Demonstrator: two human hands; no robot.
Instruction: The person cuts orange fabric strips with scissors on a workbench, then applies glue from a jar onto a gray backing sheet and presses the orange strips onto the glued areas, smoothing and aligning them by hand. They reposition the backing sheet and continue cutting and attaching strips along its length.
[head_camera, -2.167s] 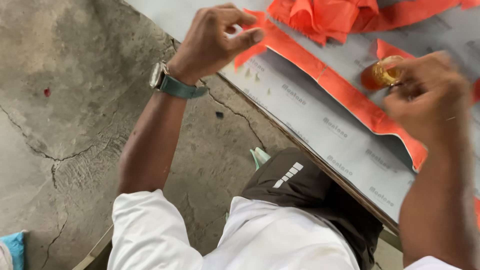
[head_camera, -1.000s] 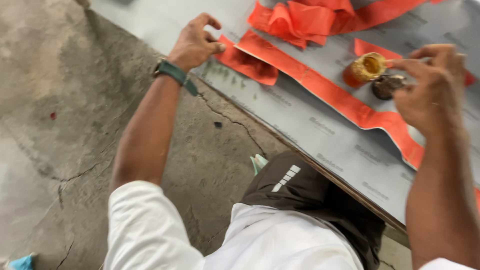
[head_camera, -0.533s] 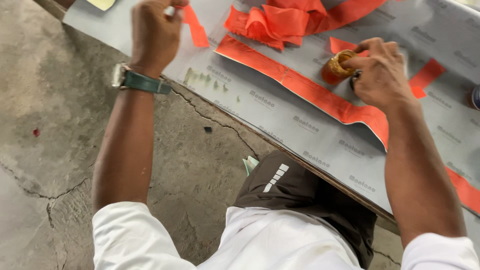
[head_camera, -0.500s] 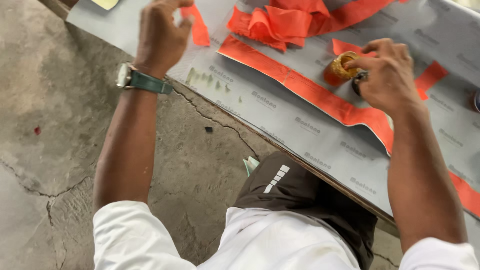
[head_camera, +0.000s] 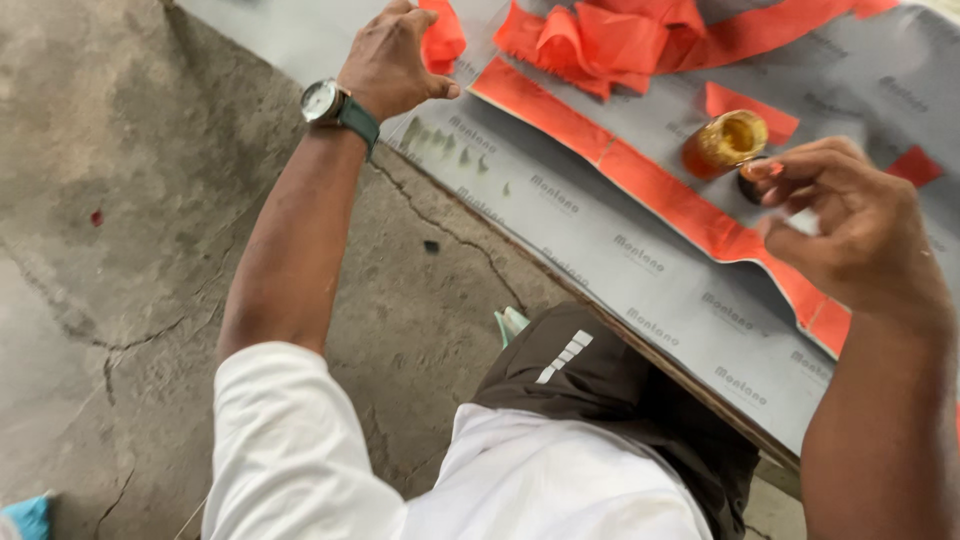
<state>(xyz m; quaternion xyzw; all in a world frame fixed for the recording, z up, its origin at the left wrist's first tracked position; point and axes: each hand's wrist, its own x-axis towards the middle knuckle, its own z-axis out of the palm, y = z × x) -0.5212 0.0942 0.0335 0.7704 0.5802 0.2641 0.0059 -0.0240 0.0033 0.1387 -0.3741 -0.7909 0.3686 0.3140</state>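
Observation:
My left hand (head_camera: 392, 62), with a watch on the wrist, grips a small orange strip piece (head_camera: 441, 38) near the far left of the grey sheet (head_camera: 640, 262). My right hand (head_camera: 850, 222) hovers with curled fingers beside a small open glue jar (head_camera: 724, 146), and its fingertips touch a dark round lid (head_camera: 750, 184). A long orange strip (head_camera: 650, 185) lies diagonally on the sheet between the two hands.
A crumpled heap of orange material (head_camera: 610, 35) lies at the top of the sheet, with another orange scrap (head_camera: 745, 103) beside the jar. Cracked concrete floor (head_camera: 120, 220) fills the left. My dark trousers (head_camera: 610, 385) sit below the board's edge.
The left hand went from the sheet's near edge up to its far left, lifting a small orange piece. The right hand stayed by the glue jar and drew slightly back from it.

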